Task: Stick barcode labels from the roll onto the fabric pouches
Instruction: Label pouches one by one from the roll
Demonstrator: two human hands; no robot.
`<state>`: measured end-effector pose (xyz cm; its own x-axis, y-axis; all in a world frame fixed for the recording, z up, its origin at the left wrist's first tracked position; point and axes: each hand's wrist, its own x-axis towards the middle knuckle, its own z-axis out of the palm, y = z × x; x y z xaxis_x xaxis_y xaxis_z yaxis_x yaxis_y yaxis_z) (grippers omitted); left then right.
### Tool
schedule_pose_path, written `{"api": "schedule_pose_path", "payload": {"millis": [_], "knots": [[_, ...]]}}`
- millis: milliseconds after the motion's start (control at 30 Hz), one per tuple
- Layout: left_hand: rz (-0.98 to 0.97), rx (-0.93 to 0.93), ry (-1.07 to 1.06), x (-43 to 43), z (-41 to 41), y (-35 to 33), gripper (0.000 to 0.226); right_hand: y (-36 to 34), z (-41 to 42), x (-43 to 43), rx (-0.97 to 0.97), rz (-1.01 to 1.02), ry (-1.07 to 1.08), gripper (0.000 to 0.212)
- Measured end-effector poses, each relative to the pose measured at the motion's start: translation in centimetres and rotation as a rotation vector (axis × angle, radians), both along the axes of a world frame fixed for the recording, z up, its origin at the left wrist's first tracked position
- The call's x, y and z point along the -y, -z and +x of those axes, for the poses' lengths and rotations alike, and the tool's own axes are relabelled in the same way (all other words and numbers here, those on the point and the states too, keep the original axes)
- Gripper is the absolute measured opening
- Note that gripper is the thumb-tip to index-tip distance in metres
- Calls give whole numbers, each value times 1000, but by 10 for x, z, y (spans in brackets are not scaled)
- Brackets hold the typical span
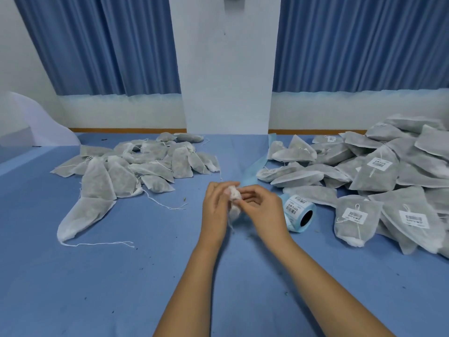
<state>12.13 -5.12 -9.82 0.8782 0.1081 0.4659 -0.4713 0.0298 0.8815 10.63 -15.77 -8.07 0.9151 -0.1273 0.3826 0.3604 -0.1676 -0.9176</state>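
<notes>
Bare forearms [192, 288] up from the bottom edge, meeting over the blue table [109, 276]. Left hand [215, 207] curled round a small white pouch [233, 196], fingers closed on it. Right hand [263, 211] pinching the same pouch from the other side with thumb and fingertips. Pouch off the table, bunched between both hands, a thread hanging below. Just right of the right hand, the label roll [300, 211], lying on its side, core toward the camera, barcode labels on its outer turn. Blue backing strip [252, 166] trailing from behind the hands toward the pillar [228, 81]. Left pile [136, 164] of pouches, plain faces up, loose threads spread around. Right pile [379, 171], larger, several pouches showing barcode labels. Blue curtains [109, 45] behind, either side of the pillar.
</notes>
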Motion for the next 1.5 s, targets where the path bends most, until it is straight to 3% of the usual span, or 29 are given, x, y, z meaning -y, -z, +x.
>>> {"api": "schedule_pose_path", "payload": {"millis": [67,133,300,400,500,567,700,867,1000,1067,1200,1500], "knots": [[227,123,-3,0,3,9,29,4,2,8,-14,43,31,14],[316,161,-11,0,7,13,30,7,3,13,-43,80,1,10],[140,61,58,3,8,11,29,7,3,23,-61,154,-84,9],[207,118,9,2,5,7,19,7,-1,25,-36,147,-37,9],[289,117,22,3,0,4,23,7,-2,25,-3,143,56,20],[297,112,-47,5,-3,3,24,6,-1,26,-16,170,54,17],[251,104,-129,5,-7,0,7,8,-5,22,3,100,-78,6],[212,141,-139,4,-9,-2,6,7,-5,24,53,-51,-118,3],[112,36,-62,1,-13,-3,13,3,-5,34,-9,13,-98,18],[160,29,2,-1,-14,-4,9,1,-6,40,17,-88,-60,17],[187,-25,115,-1,-15,-8,18,2,-3,50,172,-500,158,10],[128,-78,249,-1,-20,-14,19,-4,-5,48,246,-309,227,12]]}}
